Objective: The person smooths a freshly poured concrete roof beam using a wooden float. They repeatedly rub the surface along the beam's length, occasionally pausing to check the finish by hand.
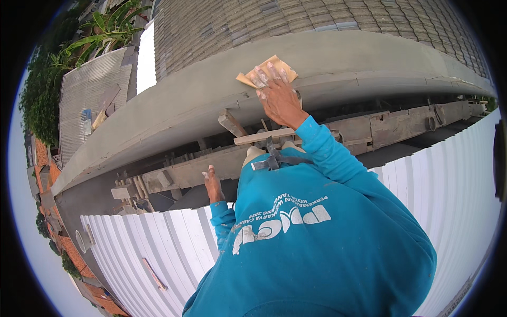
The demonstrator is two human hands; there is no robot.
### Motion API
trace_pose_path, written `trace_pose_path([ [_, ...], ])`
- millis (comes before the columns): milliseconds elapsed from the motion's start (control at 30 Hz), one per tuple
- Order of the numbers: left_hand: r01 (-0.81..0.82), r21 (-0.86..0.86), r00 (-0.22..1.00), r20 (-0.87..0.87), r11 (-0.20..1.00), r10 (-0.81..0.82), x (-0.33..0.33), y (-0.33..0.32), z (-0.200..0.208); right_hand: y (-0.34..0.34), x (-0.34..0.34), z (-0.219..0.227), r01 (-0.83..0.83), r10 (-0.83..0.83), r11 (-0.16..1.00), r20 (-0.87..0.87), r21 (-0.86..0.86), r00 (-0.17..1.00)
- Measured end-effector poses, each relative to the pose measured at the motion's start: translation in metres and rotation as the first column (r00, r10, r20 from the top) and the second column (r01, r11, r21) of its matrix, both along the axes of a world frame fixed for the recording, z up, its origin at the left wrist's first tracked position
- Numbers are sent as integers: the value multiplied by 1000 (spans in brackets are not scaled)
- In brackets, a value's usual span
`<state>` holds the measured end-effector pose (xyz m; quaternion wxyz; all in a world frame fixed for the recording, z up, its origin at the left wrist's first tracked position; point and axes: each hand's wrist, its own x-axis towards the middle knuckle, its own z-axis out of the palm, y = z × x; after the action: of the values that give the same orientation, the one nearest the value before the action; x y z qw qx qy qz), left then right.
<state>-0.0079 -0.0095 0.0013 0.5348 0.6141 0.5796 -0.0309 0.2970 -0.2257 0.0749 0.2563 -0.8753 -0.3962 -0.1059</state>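
My right hand (279, 95) lies on a creased tan sheet of sandpaper (285, 68), pressing it against the top of a smooth grey cement ledge (174, 100). Its fingers are spread across the sheet and whitened with dust. The sandpaper's corners stick out on both sides of the fingers. Lower and to the left, my left hand (213, 186) hangs away from the ledge, near a wooden plank (198, 168). It looks open, a finger and thumb apart, and nothing shows in it; part of the hand is hidden.
Grey roof tiles (222, 26) rise beyond the ledge. Below it runs weathered plank scaffolding (391, 129) with a short wooden post (232, 124) jutting up and dark gaps alongside. White corrugated roofing (137, 248) lies lower down on both sides of me. Banana leaves (100, 37) stand far left.
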Motion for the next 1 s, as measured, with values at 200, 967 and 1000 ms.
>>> trace_pose_path([
  [200,65,631,994,-110,773,6,-64,-6,22,-160,105,0,290,-298,945,-28,-154,954],
  [967,-581,95,622,692,808,366,157,74,29,-155,116,58,-311,231,835,-224,-454,947],
  [1000,-616,89,583,720,783,377,166,83,29,-130,112,59,-378,305,803,-226,-461,925],
])
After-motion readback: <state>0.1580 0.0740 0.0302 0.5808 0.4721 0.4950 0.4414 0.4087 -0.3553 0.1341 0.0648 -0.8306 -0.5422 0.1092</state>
